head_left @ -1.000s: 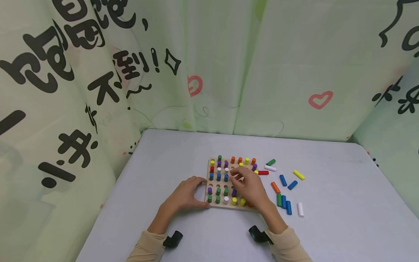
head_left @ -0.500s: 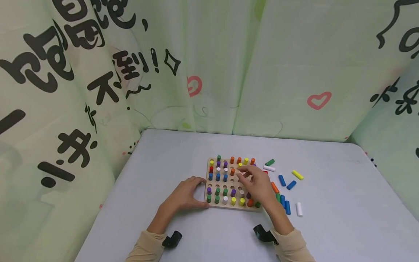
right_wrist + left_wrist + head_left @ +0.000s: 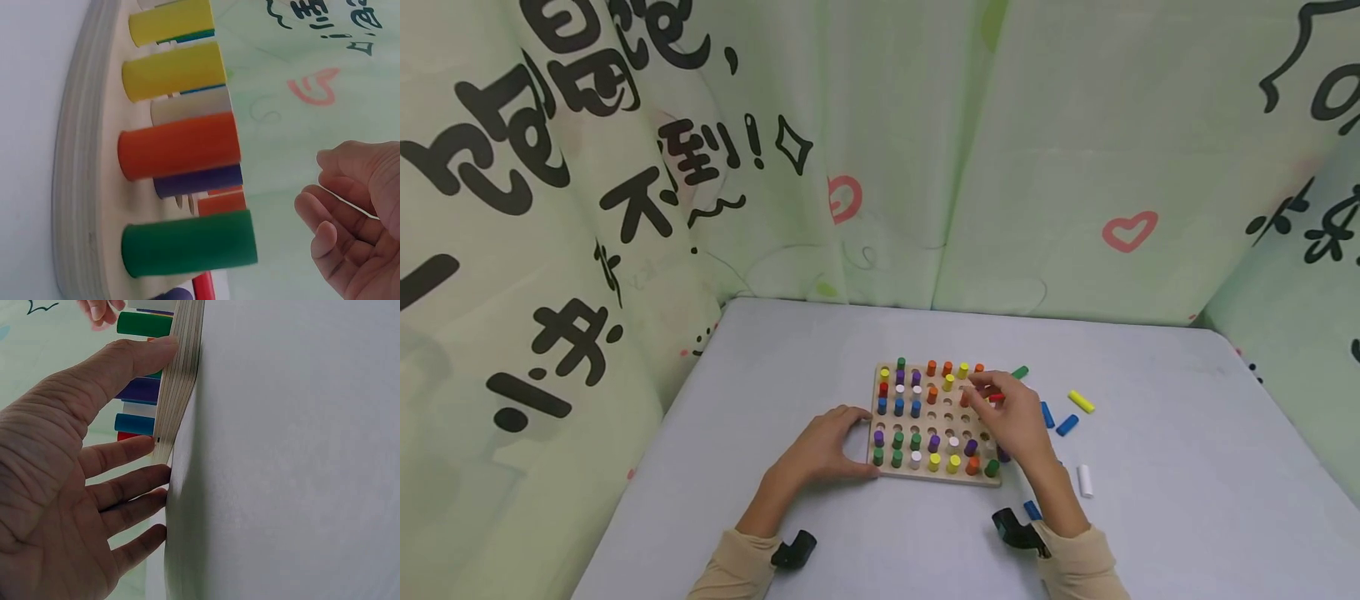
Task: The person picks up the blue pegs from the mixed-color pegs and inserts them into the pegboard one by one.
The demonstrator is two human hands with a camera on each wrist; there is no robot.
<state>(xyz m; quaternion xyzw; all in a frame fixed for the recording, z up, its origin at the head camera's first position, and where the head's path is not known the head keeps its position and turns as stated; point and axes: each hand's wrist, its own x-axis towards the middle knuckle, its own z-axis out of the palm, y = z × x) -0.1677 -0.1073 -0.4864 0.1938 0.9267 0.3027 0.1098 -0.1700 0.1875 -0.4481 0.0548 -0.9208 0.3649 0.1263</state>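
A loose yellow peg (image 3: 1082, 402), a white peg (image 3: 1085, 481) and some blue pegs (image 3: 1067, 425) lie on the table (image 3: 1187, 417), right of the wooden board (image 3: 923, 422). Right hand (image 3: 1009, 415) blocks part of it, loosely curled, nothing gripped that I can see. Left hand (image 3: 831, 446) is spread, touching its left end. Board's pale, mixed-colour pegs (image 3: 897, 458) upright, some holes (image 3: 949, 422) bare.

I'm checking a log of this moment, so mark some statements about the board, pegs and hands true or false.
1. The left hand touches the pegboard. True.
2. Every hole holds a peg. False: some holes are empty.
3. The loose yellow peg stands upright. False: it lies on the table.
4. A green peg stands at the near right corner. True.
5. The right hand lies flat on the table. False: it is raised.
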